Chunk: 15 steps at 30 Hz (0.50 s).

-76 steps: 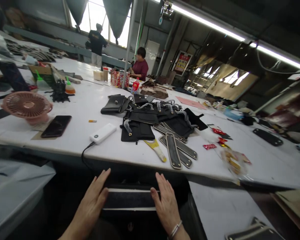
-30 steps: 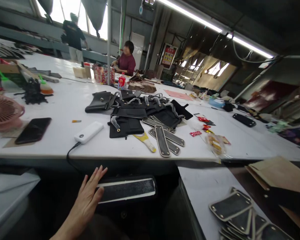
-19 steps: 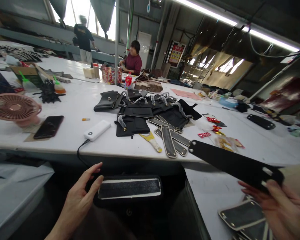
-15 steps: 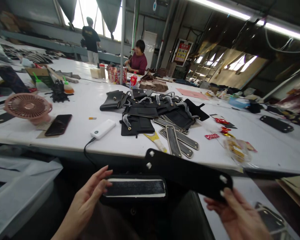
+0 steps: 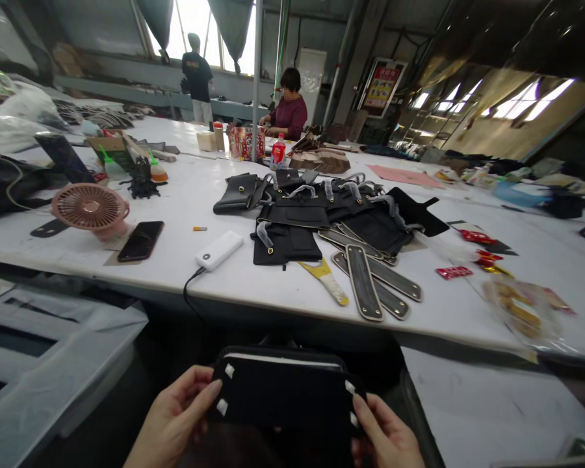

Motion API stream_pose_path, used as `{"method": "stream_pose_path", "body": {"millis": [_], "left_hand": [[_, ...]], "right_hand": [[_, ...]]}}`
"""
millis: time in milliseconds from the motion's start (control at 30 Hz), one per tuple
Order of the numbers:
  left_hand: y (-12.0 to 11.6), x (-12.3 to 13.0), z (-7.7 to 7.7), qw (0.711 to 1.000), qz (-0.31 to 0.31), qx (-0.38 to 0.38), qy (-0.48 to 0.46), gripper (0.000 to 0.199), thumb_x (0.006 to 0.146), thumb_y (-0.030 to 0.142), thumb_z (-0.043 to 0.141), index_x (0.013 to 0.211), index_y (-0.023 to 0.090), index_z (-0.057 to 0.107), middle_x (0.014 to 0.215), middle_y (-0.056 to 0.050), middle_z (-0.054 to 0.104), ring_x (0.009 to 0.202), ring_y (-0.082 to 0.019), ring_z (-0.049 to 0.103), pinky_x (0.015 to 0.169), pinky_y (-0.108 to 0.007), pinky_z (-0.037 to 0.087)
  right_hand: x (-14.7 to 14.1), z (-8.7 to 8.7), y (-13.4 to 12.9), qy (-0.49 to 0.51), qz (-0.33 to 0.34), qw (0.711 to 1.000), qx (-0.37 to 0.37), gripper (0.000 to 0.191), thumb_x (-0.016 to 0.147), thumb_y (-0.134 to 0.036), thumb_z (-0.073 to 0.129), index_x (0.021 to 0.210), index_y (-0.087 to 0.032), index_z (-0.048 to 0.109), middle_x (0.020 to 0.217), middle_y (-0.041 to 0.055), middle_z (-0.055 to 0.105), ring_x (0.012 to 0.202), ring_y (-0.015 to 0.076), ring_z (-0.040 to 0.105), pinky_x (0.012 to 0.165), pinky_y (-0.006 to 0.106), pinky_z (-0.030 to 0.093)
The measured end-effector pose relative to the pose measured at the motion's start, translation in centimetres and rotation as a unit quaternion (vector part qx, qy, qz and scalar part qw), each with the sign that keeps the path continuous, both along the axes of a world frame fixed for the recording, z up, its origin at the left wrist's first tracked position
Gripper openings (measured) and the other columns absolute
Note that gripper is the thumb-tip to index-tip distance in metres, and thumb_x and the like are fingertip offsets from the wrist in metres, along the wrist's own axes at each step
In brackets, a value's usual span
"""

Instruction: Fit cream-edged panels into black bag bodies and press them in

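A long black panel (image 5: 283, 396) with rounded corners and white squares near its ends is stretched between my two hands. My left hand (image 5: 178, 416) pinches its left end, thumb on top and fingers underneath. At the right end, my right hand (image 5: 385, 429) grips it the same way, thumb beside the white squares. Just beyond the panel lies a black bag-like piece (image 5: 338, 357) with a white strip along its edge; the panel hides most of it. Whether the two touch, I cannot tell.
Beyond my hands, a white table carries black bags (image 5: 292, 244), grey trimmed straps (image 5: 363, 283), a yellow-handled tool (image 5: 329, 283), a white power bank (image 5: 219, 250), a phone (image 5: 141, 240) and a pink fan (image 5: 90, 208). A person in maroon (image 5: 292, 110) sits across; another stands farther back.
The panel has swung left and down over the white-edged piece, covering most of it. My left hand has closed on its left end; my right hand has moved left with it.
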<state>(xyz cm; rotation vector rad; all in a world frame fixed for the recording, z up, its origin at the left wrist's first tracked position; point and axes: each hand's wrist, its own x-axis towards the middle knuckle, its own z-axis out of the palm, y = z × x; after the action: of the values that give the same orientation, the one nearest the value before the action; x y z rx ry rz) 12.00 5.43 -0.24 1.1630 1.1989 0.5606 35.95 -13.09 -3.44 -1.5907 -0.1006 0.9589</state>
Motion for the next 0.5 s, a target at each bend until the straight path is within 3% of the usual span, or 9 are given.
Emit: {"method": "stream_pose_path", "body": {"millis": [100,233,367,500], "left_hand": [[0.8,0.0,-0.6,1.0,-0.025,-0.006,0.018,0.052,0.06,0.065,0.072,0.081,0.018,0.063,0.056,0.003,0.059,0.038,-0.008,0.045,0.036,-0.018,0.033],[2.0,-0.3,-1.5,0.996,-0.076,0.002,0.054,0.055,0.064,0.071,0.066,0.07,0.017,0.057,0.052,0.006,0.047,0.04,-0.006,0.037,0.038,-0.017,0.027],[2.7,-0.3,-1.8,0.994,-0.092,0.026,0.051,0.051,0.072,0.066,0.062,0.066,0.017,0.055,0.059,0.005,0.046,0.053,-0.009,0.038,0.047,-0.017,0.033],[3.0,0.2,-1.7,0.996,-0.075,0.002,0.041,0.049,0.07,0.064,0.065,0.064,0.017,0.054,0.06,0.003,0.048,0.058,-0.011,0.041,0.051,-0.019,0.036]], "right_hand": [[0.7,-0.1,0.7,-0.047,0.006,0.998,-0.037,0.051,0.059,-0.064,0.076,0.07,-0.016,0.061,0.055,-0.0046,0.052,0.039,0.0085,0.048,0.033,0.019,0.035],[0.9,0.6,1.7,-0.088,0.001,0.993,-0.075,0.053,0.056,-0.066,0.075,0.061,-0.017,0.057,0.048,-0.0059,0.045,0.037,0.0057,0.038,0.033,0.017,0.027],[1.3,0.9,2.3,-0.079,0.013,0.991,-0.106,0.056,0.052,-0.07,0.073,0.055,-0.018,0.053,0.045,-0.0069,0.041,0.036,0.0053,0.033,0.032,0.018,0.025],[1.7,0.7,2.5,-0.048,0.021,0.991,-0.122,0.057,0.049,-0.071,0.074,0.056,-0.018,0.053,0.045,-0.0066,0.042,0.035,0.0057,0.033,0.032,0.019,0.024]]}}
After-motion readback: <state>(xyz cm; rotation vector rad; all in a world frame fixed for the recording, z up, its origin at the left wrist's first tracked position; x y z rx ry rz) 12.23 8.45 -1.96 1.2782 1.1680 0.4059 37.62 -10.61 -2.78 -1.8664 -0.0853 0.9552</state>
